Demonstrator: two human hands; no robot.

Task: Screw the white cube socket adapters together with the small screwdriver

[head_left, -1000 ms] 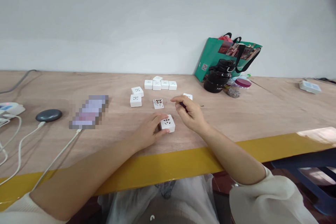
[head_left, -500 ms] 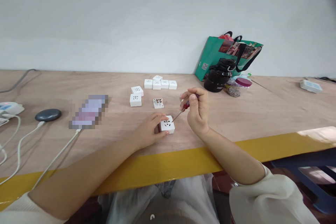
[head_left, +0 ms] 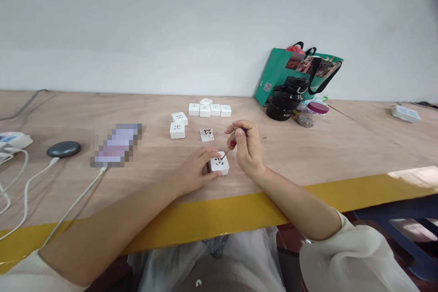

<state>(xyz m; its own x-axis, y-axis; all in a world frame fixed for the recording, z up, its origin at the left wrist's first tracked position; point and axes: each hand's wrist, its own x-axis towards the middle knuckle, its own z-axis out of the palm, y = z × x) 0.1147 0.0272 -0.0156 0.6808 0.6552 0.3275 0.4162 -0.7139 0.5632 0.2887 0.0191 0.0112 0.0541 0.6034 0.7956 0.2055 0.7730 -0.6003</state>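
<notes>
My left hand (head_left: 193,169) grips a white square socket module (head_left: 219,164) from its left side, holding it on the plywood table (head_left: 143,114). My right hand (head_left: 248,148) pinches a small red-handled screwdriver (head_left: 232,144), and its thin shaft reaches down to the module's face. Behind them lies an opened socket part with exposed brown and metal contacts (head_left: 206,134). Several white socket modules (head_left: 204,110) stand in a row farther back, with two more (head_left: 177,130) to the left.
A green tote bag (head_left: 284,70) and black flask (head_left: 284,105) lean against the wall at the back right. A dark round puck (head_left: 64,149), white cables, and a blurred rectangle (head_left: 116,146) lie on the left. The table's front edge is yellow.
The screwdriver tip has moved from beside the module onto its face. My right hand has shifted left and lower. A small module near my right hand in the earliest frame no longer shows.
</notes>
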